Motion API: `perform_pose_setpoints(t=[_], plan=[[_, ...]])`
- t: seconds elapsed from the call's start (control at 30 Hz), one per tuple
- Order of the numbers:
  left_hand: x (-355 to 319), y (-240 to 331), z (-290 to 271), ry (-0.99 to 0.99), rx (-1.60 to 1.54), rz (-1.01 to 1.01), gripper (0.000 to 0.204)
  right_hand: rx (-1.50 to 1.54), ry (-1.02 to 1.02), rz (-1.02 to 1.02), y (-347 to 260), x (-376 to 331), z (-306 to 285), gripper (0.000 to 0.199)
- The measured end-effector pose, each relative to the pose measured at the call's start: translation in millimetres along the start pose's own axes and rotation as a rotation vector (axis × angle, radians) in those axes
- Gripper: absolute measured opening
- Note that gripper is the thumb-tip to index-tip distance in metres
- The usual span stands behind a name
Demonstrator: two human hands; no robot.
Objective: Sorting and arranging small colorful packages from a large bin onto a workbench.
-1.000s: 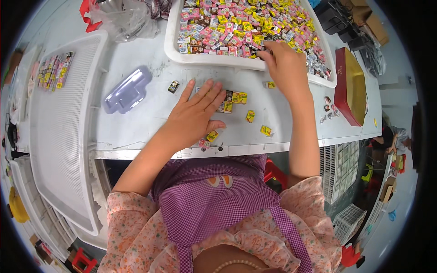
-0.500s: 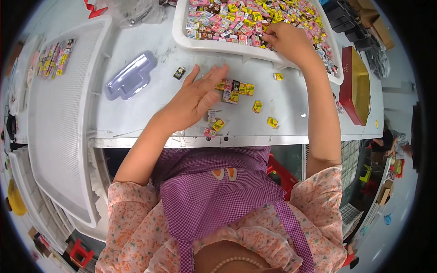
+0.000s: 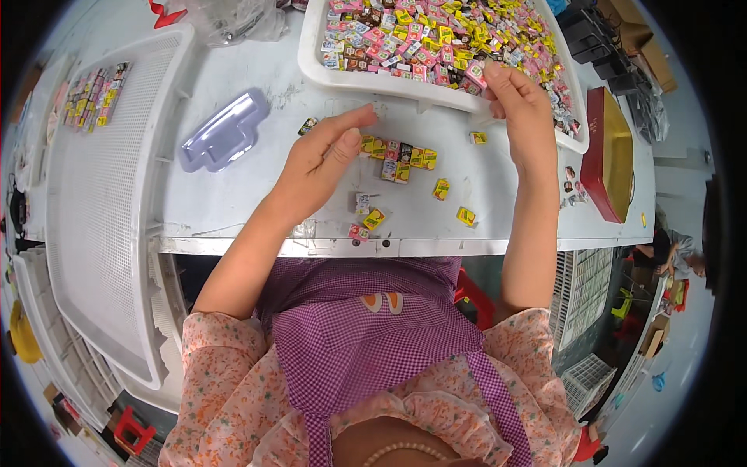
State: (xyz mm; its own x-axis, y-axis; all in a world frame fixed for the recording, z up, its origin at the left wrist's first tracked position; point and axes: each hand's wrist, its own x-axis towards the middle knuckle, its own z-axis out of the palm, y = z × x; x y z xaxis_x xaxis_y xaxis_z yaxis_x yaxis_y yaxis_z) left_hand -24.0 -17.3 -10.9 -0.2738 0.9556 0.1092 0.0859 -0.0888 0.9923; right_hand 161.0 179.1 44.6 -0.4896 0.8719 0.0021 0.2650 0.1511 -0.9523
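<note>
Between the thumb and fingers of my right hand (image 3: 520, 117) is a small pink box (image 3: 475, 74), held at the near edge of the white tub (image 3: 366, 79). The tub is heaped with tiny boxes in pink, yellow, brown and white. My left hand (image 3: 320, 159) is over the table, fingers stretched out and nothing seen in it. Just right of its fingers, several little boxes (image 3: 401, 171) stand packed in a short row with a second row below. Loose yellow boxes (image 3: 441, 189) lie nearby, and a black box (image 3: 308, 125) is partly hidden behind the left hand.
A clear moulded plastic tray (image 3: 226, 131) lies left of my left hand. Farther left stands a white mesh tray (image 3: 109, 202) with a block of little boxes (image 3: 97, 97). A red and gold box lid (image 3: 607, 156) sits at the right. The table's near edge (image 3: 436, 247) runs before me.
My right hand has drawn back from the heap toward me, now with a pink box showing in its fingers. My left hand has shifted left, uncovering more of the packed row.
</note>
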Motion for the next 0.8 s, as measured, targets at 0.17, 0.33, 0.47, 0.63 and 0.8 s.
perform_pose_setpoints(t=[0.17,0.33,0.47,0.63,0.8], plan=[[3.1,-9.3,-5.3,0.078,-0.03,0.036,0.036,-0.206,0.003,-0.165,-22.0,-22.2,23.2,0.025],[4.2,-1.1,-2.3,0.064,-0.229,-0.046,0.031,-0.216,-0.177,-0.256,-21.7,-46.0,50.8,0.013],[2.4,-4.1,-5.0,-0.044,-0.33,-0.125,0.027,-0.27,-0.224,-0.339,-16.1,-52.3,67.5,0.01],[1.0,-1.6,-5.2,-0.022,-0.339,-0.132,0.022,-0.293,-0.296,-0.298,-17.4,-56.1,74.3,0.01],[-0.7,6.8,-5.7,-0.069,-0.208,-0.207,0.021,-0.278,-0.329,-0.222,-7.2,-57.5,72.4,0.011]])
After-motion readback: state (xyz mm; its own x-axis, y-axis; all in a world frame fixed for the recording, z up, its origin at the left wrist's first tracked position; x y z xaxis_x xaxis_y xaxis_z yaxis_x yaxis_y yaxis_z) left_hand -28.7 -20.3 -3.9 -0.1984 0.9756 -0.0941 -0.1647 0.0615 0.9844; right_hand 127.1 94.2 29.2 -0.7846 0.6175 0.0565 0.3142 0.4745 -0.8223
